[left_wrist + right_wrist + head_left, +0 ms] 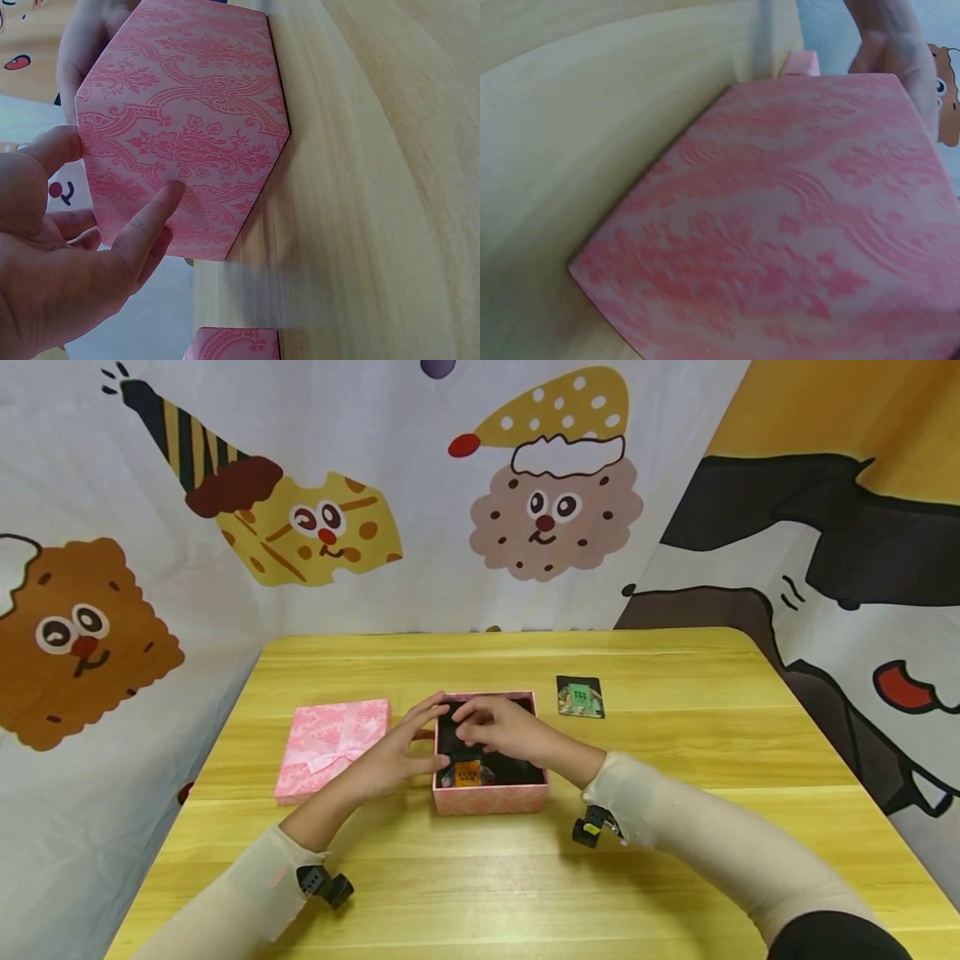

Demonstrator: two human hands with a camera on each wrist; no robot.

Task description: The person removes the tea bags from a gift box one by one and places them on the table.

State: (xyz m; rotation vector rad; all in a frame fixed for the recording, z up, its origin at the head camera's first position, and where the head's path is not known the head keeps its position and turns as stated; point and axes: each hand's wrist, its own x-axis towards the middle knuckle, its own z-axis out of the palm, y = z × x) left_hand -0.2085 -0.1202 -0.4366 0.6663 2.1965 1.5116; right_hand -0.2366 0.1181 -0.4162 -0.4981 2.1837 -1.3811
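A pink patterned box is standing uncovered on the wooden table, its dark interior showing. An orange-labelled packet is lying inside along the near wall. The left hand is touching the box's left side, fingers extended and spread apart. The right hand is hovering over the interior, fingers bent; whether it is gripping anything cannot be determined. A ribboned lid is lying left of the box; a green-labelled packet is resting beyond, to the right.
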